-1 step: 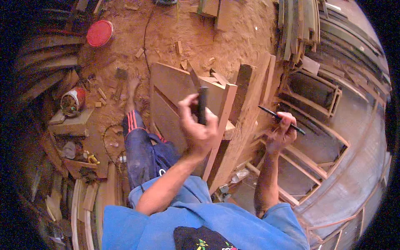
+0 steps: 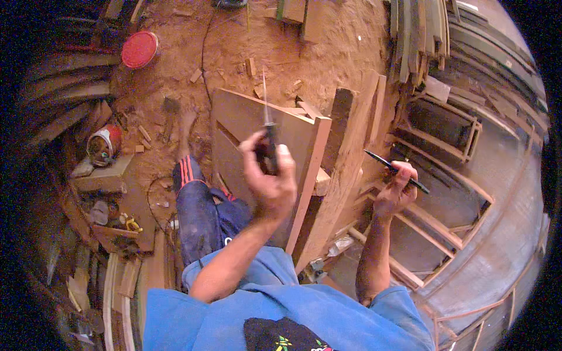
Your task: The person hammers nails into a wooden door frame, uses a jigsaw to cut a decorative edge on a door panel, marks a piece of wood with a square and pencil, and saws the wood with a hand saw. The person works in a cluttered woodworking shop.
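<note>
The person's left hand (image 2: 268, 186) grips a black-handled tool (image 2: 270, 139), its thin metal blade pointing away from the body. The right hand (image 2: 398, 187) pinches a slim black pen (image 2: 380, 158) between thumb and fingers, the tip angled toward the left. Both things are held up in front of the blue shirt (image 2: 281, 310). Beneath the left hand, in this view, stands a brown wooden panel (image 2: 243, 114); a long rough beam (image 2: 358, 131) runs just beside it, between the two hands. To the right lie wooden frames (image 2: 436, 234), with stacked boards (image 2: 413, 41) beyond. Well apart on the left, a red bucket lid (image 2: 139, 50) shows above the dirt floor (image 2: 175, 35).
</note>
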`<action>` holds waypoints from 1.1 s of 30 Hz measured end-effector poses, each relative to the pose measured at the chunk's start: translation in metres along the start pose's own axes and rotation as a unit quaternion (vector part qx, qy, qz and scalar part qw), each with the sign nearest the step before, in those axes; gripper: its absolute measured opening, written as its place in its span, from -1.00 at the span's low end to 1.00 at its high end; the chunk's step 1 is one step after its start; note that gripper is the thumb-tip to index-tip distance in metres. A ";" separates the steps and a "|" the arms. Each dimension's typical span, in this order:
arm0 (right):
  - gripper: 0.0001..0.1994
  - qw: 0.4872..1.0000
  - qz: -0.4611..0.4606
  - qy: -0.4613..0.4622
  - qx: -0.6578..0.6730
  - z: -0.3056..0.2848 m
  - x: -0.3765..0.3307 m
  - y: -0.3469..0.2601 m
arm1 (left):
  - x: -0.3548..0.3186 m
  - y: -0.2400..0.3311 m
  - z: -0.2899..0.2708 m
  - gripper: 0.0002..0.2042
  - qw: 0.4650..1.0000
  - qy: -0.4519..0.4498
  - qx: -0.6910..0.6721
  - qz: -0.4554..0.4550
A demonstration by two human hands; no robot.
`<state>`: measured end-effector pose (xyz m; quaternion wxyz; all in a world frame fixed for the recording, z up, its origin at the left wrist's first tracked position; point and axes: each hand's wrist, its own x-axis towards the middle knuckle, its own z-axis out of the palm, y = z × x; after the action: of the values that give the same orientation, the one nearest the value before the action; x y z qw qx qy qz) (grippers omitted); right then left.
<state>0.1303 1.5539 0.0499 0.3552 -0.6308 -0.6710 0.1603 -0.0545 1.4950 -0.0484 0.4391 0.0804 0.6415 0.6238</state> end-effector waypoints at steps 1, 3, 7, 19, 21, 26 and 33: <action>-0.67 0.999 0.012 0.042 0.018 -0.010 -0.009 0.003 | 0.006 0.003 -0.007 -0.78 0.997 0.004 -0.044 0.066; -0.65 0.992 0.024 0.116 0.053 -0.028 -0.021 0.006 | 0.007 0.013 -0.016 -0.84 0.996 0.018 -0.092 0.010; -0.58 0.949 0.076 0.293 0.088 -0.051 -0.034 0.007 | 0.005 0.013 -0.020 -0.82 0.976 -0.173 -0.115 -0.072; -0.65 0.963 0.103 0.244 0.052 -0.047 -0.058 0.010 | -0.022 -0.057 0.009 -0.64 0.961 -0.198 0.192 0.022; -0.68 0.964 0.117 0.232 0.053 -0.042 -0.061 0.010 | -0.020 -0.057 0.018 -0.67 0.962 -0.209 0.174 0.005; -0.67 0.971 0.123 0.195 0.059 -0.030 -0.062 0.010 | -0.016 -0.056 0.031 -0.66 0.964 -0.195 0.180 0.011; -0.69 0.970 0.121 0.188 0.100 -0.019 -0.059 0.016 | -0.013 -0.056 0.031 -0.65 0.961 -0.194 0.189 0.046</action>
<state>0.1525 1.4954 0.0363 0.5140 -0.6876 -0.4913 0.1469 -0.0009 1.4976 -0.0855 0.5025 0.3109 0.6462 0.4829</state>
